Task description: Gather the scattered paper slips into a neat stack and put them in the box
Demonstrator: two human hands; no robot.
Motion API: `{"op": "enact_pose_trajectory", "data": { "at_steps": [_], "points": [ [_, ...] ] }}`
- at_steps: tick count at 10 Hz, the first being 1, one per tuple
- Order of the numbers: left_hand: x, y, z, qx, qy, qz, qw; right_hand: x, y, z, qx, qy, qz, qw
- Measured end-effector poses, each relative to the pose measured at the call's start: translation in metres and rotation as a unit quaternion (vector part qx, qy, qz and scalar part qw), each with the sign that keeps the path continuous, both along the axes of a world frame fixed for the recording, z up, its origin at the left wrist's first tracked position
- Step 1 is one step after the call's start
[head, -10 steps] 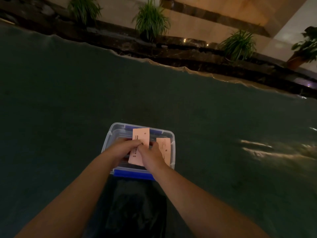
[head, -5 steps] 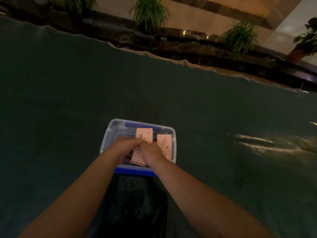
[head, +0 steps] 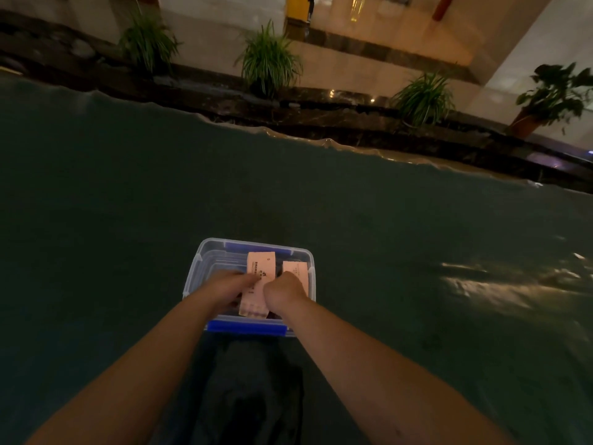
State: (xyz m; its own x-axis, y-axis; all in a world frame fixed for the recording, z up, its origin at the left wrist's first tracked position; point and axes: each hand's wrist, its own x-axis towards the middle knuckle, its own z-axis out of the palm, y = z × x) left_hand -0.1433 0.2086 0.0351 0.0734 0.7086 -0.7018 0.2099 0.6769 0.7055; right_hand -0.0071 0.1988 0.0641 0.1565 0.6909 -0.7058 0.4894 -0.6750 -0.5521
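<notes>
Both hands reach into the clear box (head: 196,268), the left hand (head: 224,285) and right hand (head: 284,289) pinching one pink slip (head: 260,284) beside another slip (head: 296,273).

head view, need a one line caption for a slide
Both hands, left hand and right hand, hold a pink paper slip over a clear plastic box with a second slip inside.
</notes>
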Motion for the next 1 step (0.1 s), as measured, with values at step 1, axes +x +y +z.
{"op": "enact_pose_trajectory", "data": {
  "at_steps": [1],
  "points": [
    [0.0008,-0.0077,0.0144,0.025,0.077,-0.016,0.997,0.0155,-0.0107,0.0051,0.030,0.053,-0.013,0.998]
  ]
}}
